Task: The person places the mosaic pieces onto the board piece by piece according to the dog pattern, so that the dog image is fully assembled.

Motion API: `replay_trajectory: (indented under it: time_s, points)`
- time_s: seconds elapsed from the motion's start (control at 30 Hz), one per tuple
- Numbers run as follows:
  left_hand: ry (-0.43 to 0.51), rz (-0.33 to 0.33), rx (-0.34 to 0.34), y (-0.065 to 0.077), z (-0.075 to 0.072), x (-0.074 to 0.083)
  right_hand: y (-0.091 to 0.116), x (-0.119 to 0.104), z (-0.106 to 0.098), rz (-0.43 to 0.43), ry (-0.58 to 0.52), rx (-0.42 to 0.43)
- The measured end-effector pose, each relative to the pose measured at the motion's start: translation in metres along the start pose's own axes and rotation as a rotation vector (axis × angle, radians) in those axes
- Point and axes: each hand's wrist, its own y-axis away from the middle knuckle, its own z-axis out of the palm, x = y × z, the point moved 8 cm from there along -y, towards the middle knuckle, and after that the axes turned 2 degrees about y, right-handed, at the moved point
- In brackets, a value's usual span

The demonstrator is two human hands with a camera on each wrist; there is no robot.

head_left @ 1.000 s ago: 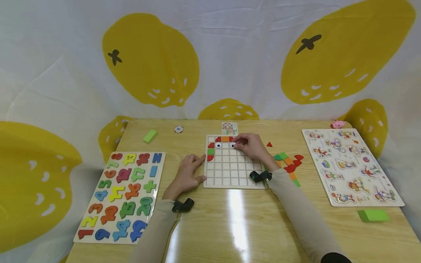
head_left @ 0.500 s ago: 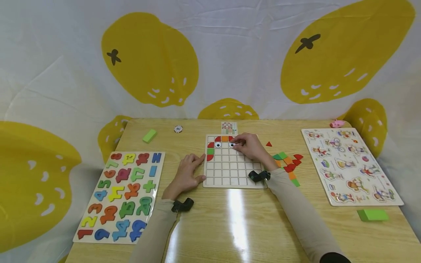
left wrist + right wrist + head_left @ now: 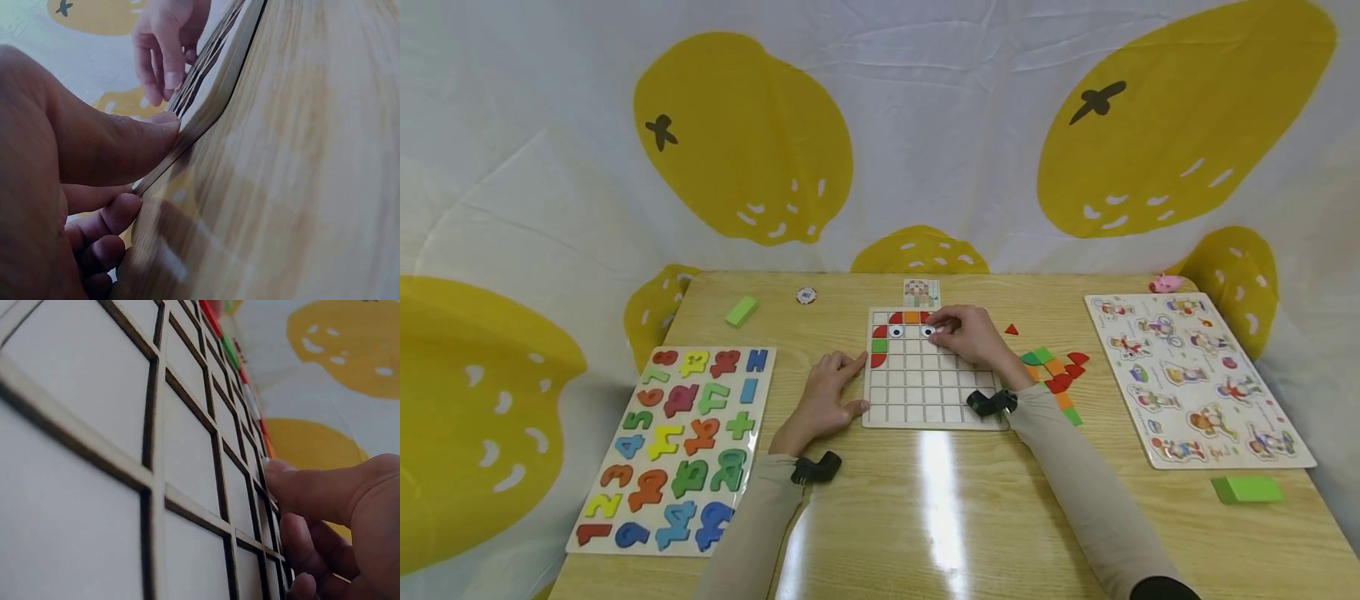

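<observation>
Two hands: left spread against board, right pinching eye tile.

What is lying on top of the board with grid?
On the grid board: four red pieces, an orange square, a green square, one eye piece, plus a second eye piece at the right hand's grip. Whatever lies beneath it cannot be seen.

Long beige sleeves meet black wrist bands.
</observation>
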Motion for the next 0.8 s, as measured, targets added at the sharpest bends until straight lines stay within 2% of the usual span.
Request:
replay_trajectory:
  time_s: [0.3, 0.47, 0.53, 0.63, 0.73, 0.8]
  points:
    - [-0.008, 0.002, -0.006, 0.0, 0.0, -0.001, -0.001, 0.0, 0.002, 0.013, 0.0, 0.031]
    - [-0.007, 0.005, 0.002, -0.002, 0.0, 0.001, 0.003, 0.002, -0.005, -0.013, -0.04, 0.044]
    - [0.006, 0.015, 0.006, -0.003, 0.001, 0.002, 0.008, 0.004, -0.016, -0.026, -0.059, 0.076]
    - [0.021, 0.028, 0.008, -0.003, 0.001, 0.004, 0.021, 0.015, -0.046, -0.021, -0.04, 0.169]
    - [0.027, 0.022, 0.011, -0.002, 0.0, 0.004, 0.036, 0.032, -0.08, 0.03, 0.046, 0.244]
    - [0.021, 0.006, 0.013, 0.0, -0.002, 0.002, 0.043, 0.046, -0.095, 0.075, 0.123, 0.241]
